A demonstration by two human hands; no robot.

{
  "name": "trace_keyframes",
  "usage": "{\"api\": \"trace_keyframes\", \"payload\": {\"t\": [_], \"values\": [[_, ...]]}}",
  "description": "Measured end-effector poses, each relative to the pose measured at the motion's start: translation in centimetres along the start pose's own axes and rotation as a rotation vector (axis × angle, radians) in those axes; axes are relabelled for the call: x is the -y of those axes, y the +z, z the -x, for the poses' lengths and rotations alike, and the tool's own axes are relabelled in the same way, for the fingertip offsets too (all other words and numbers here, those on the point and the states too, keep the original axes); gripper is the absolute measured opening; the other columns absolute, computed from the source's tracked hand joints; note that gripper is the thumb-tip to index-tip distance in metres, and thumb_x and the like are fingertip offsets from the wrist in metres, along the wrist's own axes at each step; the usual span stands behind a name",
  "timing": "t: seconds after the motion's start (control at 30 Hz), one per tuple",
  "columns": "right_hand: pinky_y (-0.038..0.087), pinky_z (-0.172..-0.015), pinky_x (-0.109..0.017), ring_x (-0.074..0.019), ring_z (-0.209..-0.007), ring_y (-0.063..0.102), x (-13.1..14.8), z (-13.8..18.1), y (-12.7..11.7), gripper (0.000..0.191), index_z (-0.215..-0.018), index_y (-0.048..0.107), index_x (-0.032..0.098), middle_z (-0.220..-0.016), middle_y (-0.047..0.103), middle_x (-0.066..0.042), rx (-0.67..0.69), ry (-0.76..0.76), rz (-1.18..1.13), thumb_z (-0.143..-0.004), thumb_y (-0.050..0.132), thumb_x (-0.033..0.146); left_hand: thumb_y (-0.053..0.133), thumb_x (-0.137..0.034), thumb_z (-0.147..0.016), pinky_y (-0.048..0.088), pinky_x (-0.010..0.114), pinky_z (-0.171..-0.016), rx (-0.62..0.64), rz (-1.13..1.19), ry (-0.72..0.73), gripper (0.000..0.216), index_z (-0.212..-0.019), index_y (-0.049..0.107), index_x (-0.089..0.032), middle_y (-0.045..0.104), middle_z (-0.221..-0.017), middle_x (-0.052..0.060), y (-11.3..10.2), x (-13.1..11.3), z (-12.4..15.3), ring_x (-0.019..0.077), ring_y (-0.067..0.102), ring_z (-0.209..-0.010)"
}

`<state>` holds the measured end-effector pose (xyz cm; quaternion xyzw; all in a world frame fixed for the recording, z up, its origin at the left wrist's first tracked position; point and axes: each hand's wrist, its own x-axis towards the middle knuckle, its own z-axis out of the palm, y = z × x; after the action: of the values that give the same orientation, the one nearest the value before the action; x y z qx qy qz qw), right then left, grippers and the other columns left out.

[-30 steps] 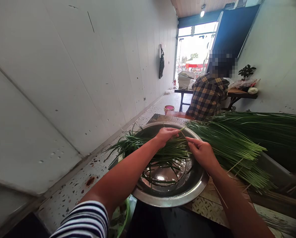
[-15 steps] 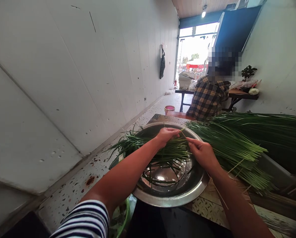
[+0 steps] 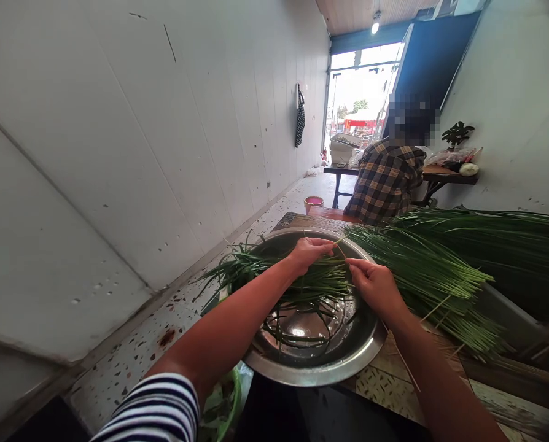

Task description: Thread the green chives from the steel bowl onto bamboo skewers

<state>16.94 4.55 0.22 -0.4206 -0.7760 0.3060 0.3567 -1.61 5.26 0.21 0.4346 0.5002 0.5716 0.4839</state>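
My left hand and my right hand meet over a wide steel basin. Both pinch a thin green chive stalk between fingertips, fingers closed. A bundle of cleaned chives lies across the basin, its leaves hanging over the left rim. Loose strands curl in the basin's shiny bottom. A big heap of long chives lies right of my right hand, cut ends toward me.
A person in a plaid shirt sits beyond the table with their back to me. A pink bucket stands on the speckled floor. A white wall runs along the left. A green container sits below the basin.
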Motion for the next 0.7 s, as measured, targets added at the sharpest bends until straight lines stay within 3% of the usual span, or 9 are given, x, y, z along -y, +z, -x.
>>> {"api": "trace_keyframes", "payload": {"t": [0.2, 0.4, 0.47, 0.53, 0.6, 0.7], "values": [[0.031, -0.044, -0.025, -0.0123, -0.044, 0.044, 0.0, 0.0, 0.1, 0.038, -0.083, 0.069, 0.011, -0.05, 0.055, -0.001, -0.036, 0.025, -0.046, -0.079, 0.049, 0.043, 0.075, -0.038, -0.063, 0.037, 0.023, -0.058, 0.037, -0.122, 0.062, 0.037, -0.089, 0.075, -0.01, 0.066, -0.066, 0.005, 0.3, -0.3, 0.6, 0.0082, 0.048, -0.059], [0.031, -0.042, -0.024, -0.0112, -0.04, 0.044, 0.5, 0.0, 0.2, 0.029, -0.077, 0.058, 0.016, -0.048, 0.055, 0.001, -0.094, 0.074, -0.191, -0.076, 0.053, 0.045, 0.068, -0.039, -0.07, 0.045, 0.024, -0.067, 0.3, -0.518, 0.147, 0.031, -0.087, 0.076, -0.015, 0.072, -0.074, 0.004, 0.8, -2.7, 2.3, 0.0136, 0.059, -0.069], [0.031, -0.042, -0.024, -0.0111, -0.039, 0.043, 0.5, -0.2, 0.4, 0.027, -0.08, 0.057, 0.017, -0.048, 0.056, 0.002, -0.092, 0.071, -0.177, -0.076, 0.053, 0.043, 0.064, -0.038, -0.074, 0.047, 0.025, -0.071, 0.234, -0.673, 0.215, 0.029, -0.087, 0.076, -0.016, 0.073, -0.081, 0.004, 0.1, -3.0, 1.9, 0.0151, 0.062, -0.075], [0.032, -0.044, -0.024, -0.0116, -0.039, 0.044, 0.3, -0.3, 0.5, 0.026, -0.081, 0.057, 0.016, -0.048, 0.056, 0.002, -0.055, 0.058, -0.112, -0.076, 0.051, 0.041, 0.059, -0.034, -0.079, 0.047, 0.026, -0.075, 0.077, -0.855, 0.257, 0.027, -0.09, 0.076, -0.017, 0.073, -0.087, 0.005, -0.9, -2.3, 1.0, 0.0163, 0.064, -0.08], [0.034, -0.046, -0.025, -0.0125, -0.041, 0.047, 0.1, -0.5, 0.6, 0.026, -0.081, 0.059, 0.015, -0.048, 0.058, 0.0, -0.013, 0.044, -0.045, -0.077, 0.049, 0.04, 0.057, -0.03, -0.08, 0.047, 0.027, -0.079, -0.02, -1.054, 0.21, 0.025, -0.091, 0.076, -0.018, 0.073, -0.09, 0.006, -1.8, -0.9, 0.0, 0.0177, 0.064, -0.085], [0.036, -0.049, -0.027, -0.0142, -0.043, 0.049, -0.1, -0.5, 0.7, 0.031, -0.087, 0.062, 0.013, -0.05, 0.06, -0.001, 0.004, 0.04, 0.005, -0.077, 0.049, 0.038, 0.063, -0.032, -0.076, 0.044, 0.031, -0.087, -0.027, -1.328, 0.094, 0.023, -0.093, 0.075, -0.022, 0.072, -0.097, 0.006, -2.2, 1.3, -0.8, 0.0214, 0.063, -0.096]]}}
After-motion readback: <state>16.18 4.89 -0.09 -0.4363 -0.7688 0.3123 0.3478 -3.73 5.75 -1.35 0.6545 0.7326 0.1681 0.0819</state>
